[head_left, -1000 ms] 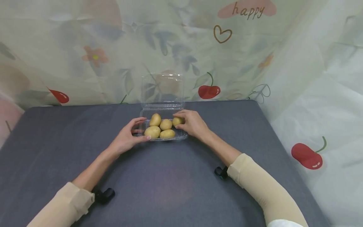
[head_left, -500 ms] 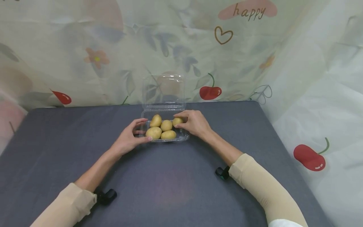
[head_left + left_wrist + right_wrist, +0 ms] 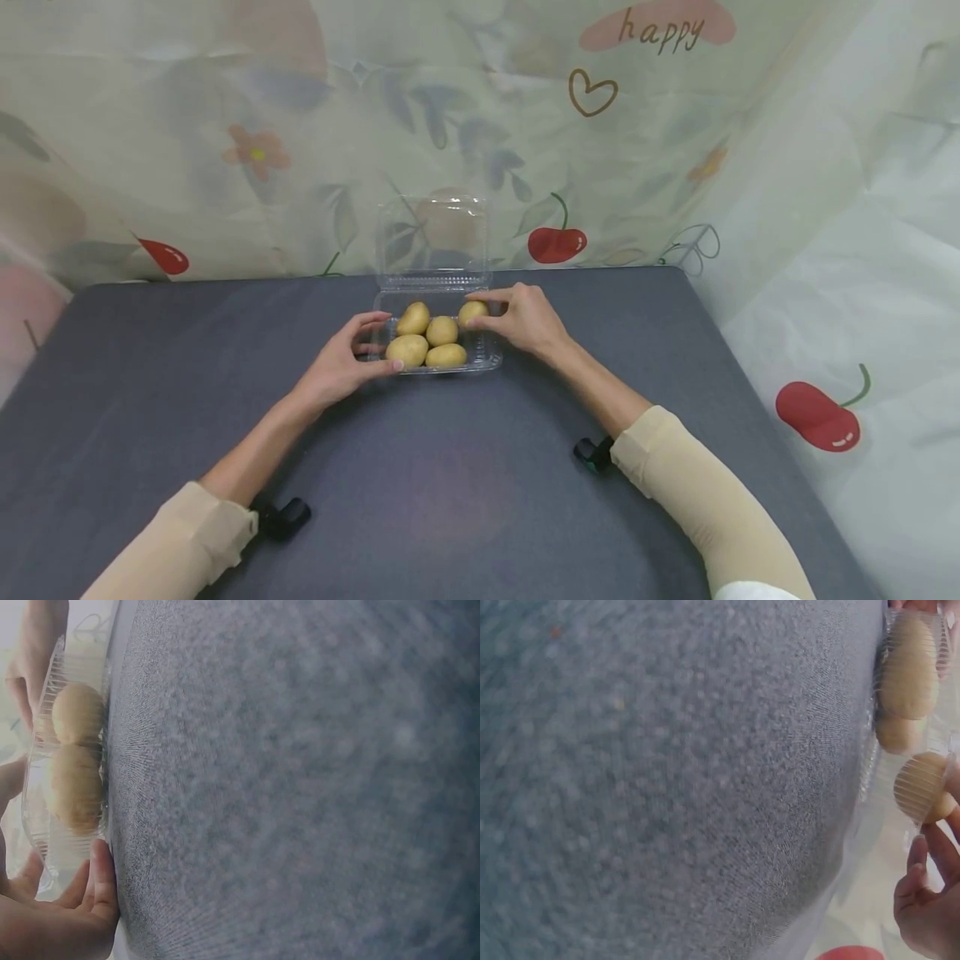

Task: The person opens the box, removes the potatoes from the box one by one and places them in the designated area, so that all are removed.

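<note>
A clear plastic clamshell container [image 3: 483, 360] stands near the back of the table with its lid [image 3: 432, 237] raised behind it. Several yellow potatoes sit inside, among them a large one [image 3: 407, 352] at the front left and another [image 3: 446, 356] at the front. My left hand [image 3: 341, 362] holds the container's left side, thumb at the front edge and fingers along the side. At the back right of the container, my right hand [image 3: 528, 321] pinches a small potato [image 3: 472, 314] between thumb and fingers. In the right wrist view this potato [image 3: 919, 787] sits higher than the others.
The dark grey cloth-covered table [image 3: 450, 483] reaches towards me. A patterned curtain [image 3: 262, 100] hangs right behind its back edge, and a white sheet [image 3: 885, 292] hangs along the right. Black wrist cameras [image 3: 285, 518] sit at both wrists.
The right hand has shifted a little right and back, and the small potato with it, slightly away from the middle potato. The left hand keeps its hold on the container.
</note>
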A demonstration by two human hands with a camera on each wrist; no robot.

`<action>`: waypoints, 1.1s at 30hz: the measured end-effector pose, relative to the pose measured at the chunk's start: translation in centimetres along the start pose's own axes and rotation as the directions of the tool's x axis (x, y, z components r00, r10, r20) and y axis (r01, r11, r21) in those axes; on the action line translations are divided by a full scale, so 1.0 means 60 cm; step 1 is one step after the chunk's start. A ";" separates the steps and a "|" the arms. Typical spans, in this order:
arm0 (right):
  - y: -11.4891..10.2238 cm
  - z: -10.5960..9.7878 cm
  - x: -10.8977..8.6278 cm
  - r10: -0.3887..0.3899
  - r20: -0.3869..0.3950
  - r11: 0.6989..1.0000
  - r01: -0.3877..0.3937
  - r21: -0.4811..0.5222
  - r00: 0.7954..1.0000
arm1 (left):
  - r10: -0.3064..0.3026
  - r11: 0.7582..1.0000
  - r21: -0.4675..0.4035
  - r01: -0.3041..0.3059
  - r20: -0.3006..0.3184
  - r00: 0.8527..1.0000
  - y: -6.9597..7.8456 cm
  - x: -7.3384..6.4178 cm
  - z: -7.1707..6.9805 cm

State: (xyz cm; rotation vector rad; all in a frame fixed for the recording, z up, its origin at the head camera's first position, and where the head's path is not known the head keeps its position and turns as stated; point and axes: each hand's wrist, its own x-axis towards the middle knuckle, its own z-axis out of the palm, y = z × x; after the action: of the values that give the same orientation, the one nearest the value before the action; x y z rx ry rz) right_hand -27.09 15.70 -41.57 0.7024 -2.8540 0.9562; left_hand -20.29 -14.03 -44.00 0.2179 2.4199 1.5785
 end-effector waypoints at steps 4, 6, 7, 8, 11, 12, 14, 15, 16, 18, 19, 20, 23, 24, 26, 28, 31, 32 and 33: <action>0.000 -0.005 -0.002 0.007 -0.008 0.999 -0.007 0.038 1.000 | 0.005 1.000 0.005 -0.005 -0.002 1.000 -0.001 -0.001 0.001; 0.001 -0.006 -0.004 0.021 -0.011 0.997 -0.020 0.074 1.000 | 0.008 1.000 0.006 -0.008 0.001 1.000 -0.002 -0.003 0.002; 0.002 -0.007 -0.005 0.026 -0.012 0.995 -0.025 0.094 1.000 | 0.008 1.000 0.006 -0.008 0.002 1.000 -0.003 -0.003 0.002; 0.002 -0.008 -0.006 0.029 -0.013 0.993 -0.028 0.115 0.999 | 0.006 1.000 0.007 -0.006 0.003 1.000 -0.004 -0.004 0.002; 0.004 -0.011 -0.008 0.034 -0.028 0.988 -0.029 0.155 0.999 | 0.001 1.000 0.005 -0.001 0.002 1.000 -0.006 -0.004 0.003; 0.005 -0.012 -0.008 0.032 -0.033 0.986 -0.026 0.164 0.999 | 0.000 1.000 0.005 0.000 0.000 1.000 -0.006 -0.003 0.003; 0.006 -0.014 -0.008 0.028 -0.043 0.984 -0.020 0.178 0.999 | 0.001 1.000 0.005 -0.001 -0.003 1.000 -0.006 -0.003 0.003; 0.006 -0.015 -0.009 0.030 -0.047 0.983 -0.021 0.181 0.998 | 0.004 1.000 0.007 -0.004 -0.004 1.000 -0.005 -0.003 0.002; 0.007 -0.017 -0.009 0.030 -0.050 0.983 -0.020 0.182 0.998 | 0.004 1.000 0.008 -0.004 -0.006 1.000 -0.004 -0.002 0.002; 0.008 -0.020 -0.009 0.033 -0.056 0.982 -0.022 0.188 0.998 | 0.003 1.000 0.011 -0.003 -0.008 1.000 -0.003 -0.002 0.002; 0.009 -0.021 -0.009 0.035 -0.059 0.981 -0.023 0.190 0.998 | 0.001 1.000 0.012 -0.001 -0.007 1.000 -0.002 -0.002 0.002; 0.010 -0.023 -0.009 0.037 -0.061 0.981 -0.025 0.191 0.997 | -0.003 1.000 0.012 0.003 -0.008 1.000 -0.002 -0.002 0.002; 0.012 -0.028 -0.010 0.035 -0.070 0.979 -0.020 0.203 0.997 | -0.005 1.000 0.012 0.005 -0.008 1.000 0.000 -0.002 0.002; 0.012 -0.030 -0.010 0.033 -0.074 0.978 -0.017 0.207 0.997 | -0.005 1.000 0.011 0.005 -0.009 1.000 0.000 -0.002 0.002; 0.013 -0.033 -0.011 0.030 -0.084 0.975 -0.011 0.222 0.996 | -0.004 1.000 0.010 0.004 -0.008 1.000 0.001 -0.002 0.001; 0.015 -0.034 -0.010 0.030 -0.090 0.969 -0.008 0.245 0.996 | -0.005 1.000 0.009 0.005 -0.007 1.000 0.001 -0.002 0.001; 0.018 -0.036 -0.011 0.038 -0.089 0.963 -0.012 0.268 0.995 | 0.000 1.000 0.008 0.000 -0.007 1.000 0.001 -0.001 0.001; 0.019 -0.037 -0.011 0.040 -0.088 0.961 -0.015 0.276 0.995 | 0.003 1.000 0.009 -0.003 -0.006 1.000 0.001 -0.002 0.001; 0.020 -0.038 -0.012 0.044 -0.088 0.959 -0.018 0.282 0.995 | 0.006 1.000 0.008 -0.005 -0.007 1.000 0.001 -0.001 0.001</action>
State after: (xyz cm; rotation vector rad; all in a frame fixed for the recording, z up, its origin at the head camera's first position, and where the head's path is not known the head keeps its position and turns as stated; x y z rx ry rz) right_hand -27.20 18.14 -40.56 0.6137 -2.6837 1.3788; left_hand -20.19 -13.94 -43.95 0.2213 2.4333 1.5745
